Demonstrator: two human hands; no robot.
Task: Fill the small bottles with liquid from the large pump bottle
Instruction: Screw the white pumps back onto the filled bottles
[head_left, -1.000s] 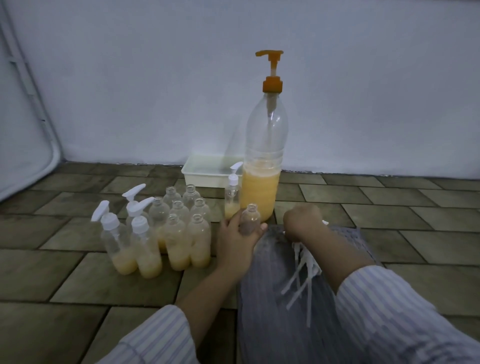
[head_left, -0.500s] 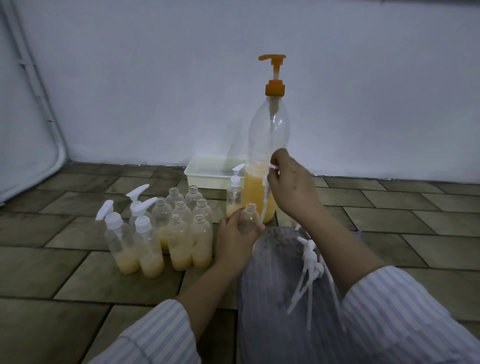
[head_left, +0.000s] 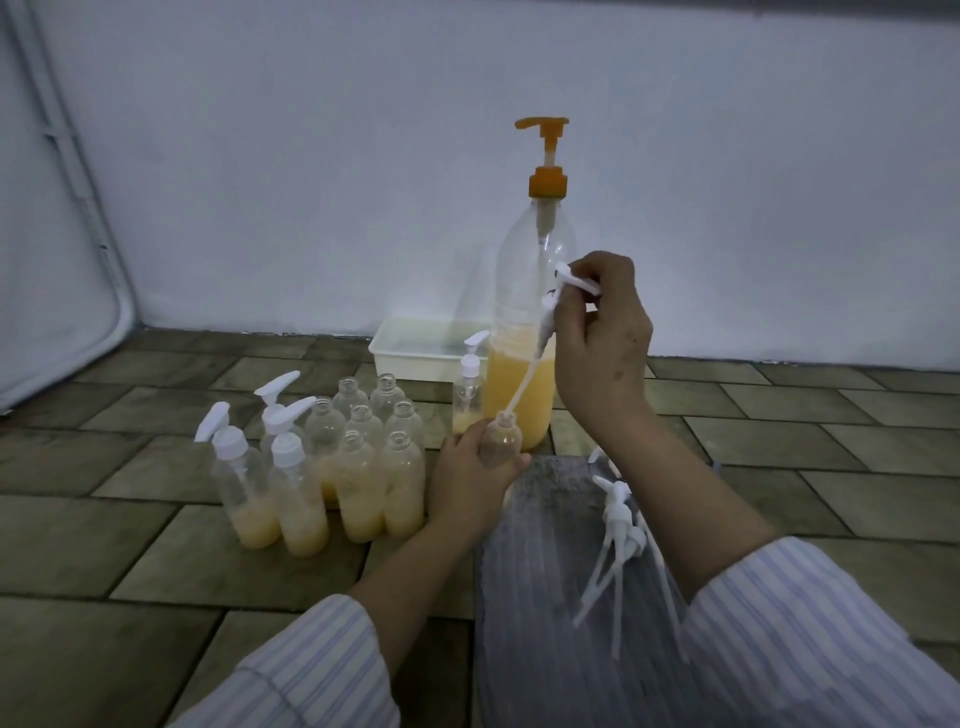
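Observation:
The large pump bottle (head_left: 530, 322), clear with an orange pump head and orange liquid in its lower part, stands on the tiled floor in the middle. In front of it my left hand (head_left: 470, 480) grips a small clear bottle (head_left: 503, 440) upright. My right hand (head_left: 602, 332) pinches a white pump cap (head_left: 563, 285) raised above it; the cap's long dip tube slants down with its tip at the small bottle's mouth. To the left stands a cluster of small bottles (head_left: 358, 467) part filled with orange liquid, several open and three with white pump caps.
A white tray (head_left: 415, 349) sits by the wall behind the bottles. One more capped small bottle (head_left: 467, 389) stands left of the large bottle. Several loose white pump caps (head_left: 618, 540) lie on my grey-clad leg (head_left: 540, 597). A white wall rises behind.
My right hand took a pump cap from the pile on my leg, lifted it beside the large bottle, and now its tube tip reaches the small bottle's mouth. My left hand stayed put.

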